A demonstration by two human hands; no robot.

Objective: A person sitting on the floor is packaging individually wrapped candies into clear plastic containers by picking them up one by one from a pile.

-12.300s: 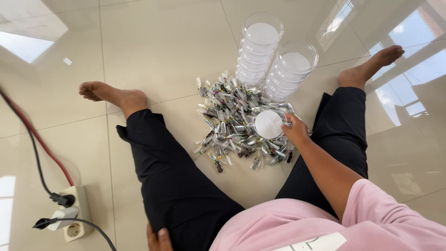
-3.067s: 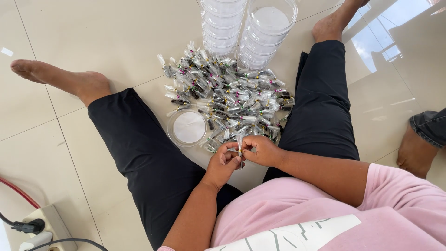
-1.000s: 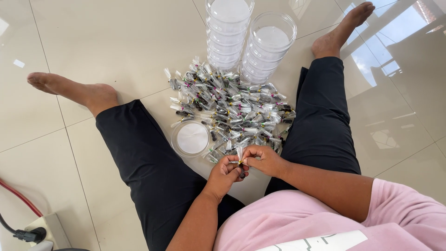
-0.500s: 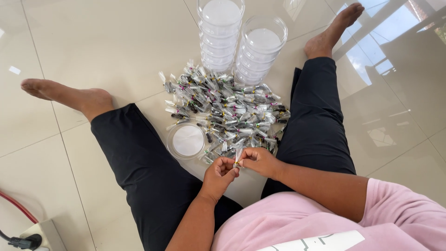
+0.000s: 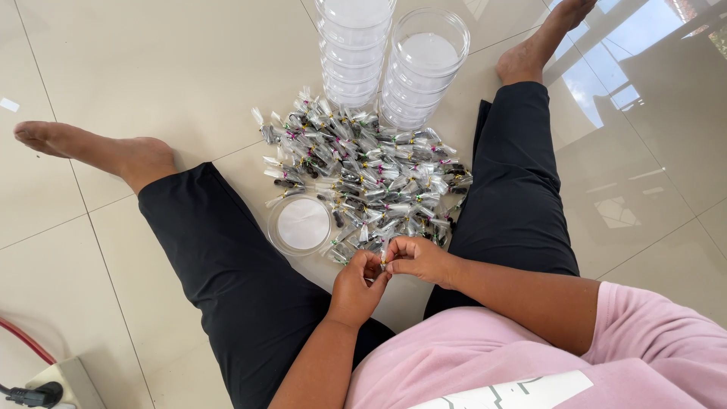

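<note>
I sit on a tiled floor with my legs spread. Between them lies a heap of several small clear packets (image 5: 363,174) with dark contents and coloured ties. My left hand (image 5: 357,284) and my right hand (image 5: 418,260) meet just in front of the heap, both pinching one small packet (image 5: 385,254) between the fingertips. A low round clear container with a white bottom (image 5: 301,225) lies on the floor left of my hands.
Two stacks of clear round containers (image 5: 354,49) (image 5: 422,68) stand beyond the heap. A power strip with a black plug (image 5: 45,390) and a red cable (image 5: 23,341) lie at the lower left. My bare feet (image 5: 98,151) (image 5: 541,38) flank the area.
Twelve seconds ago my right hand held the round container over the heap and my left hand was down by my left leg; the container now lies on the floor. Both hands have stayed together on one packet.
</note>
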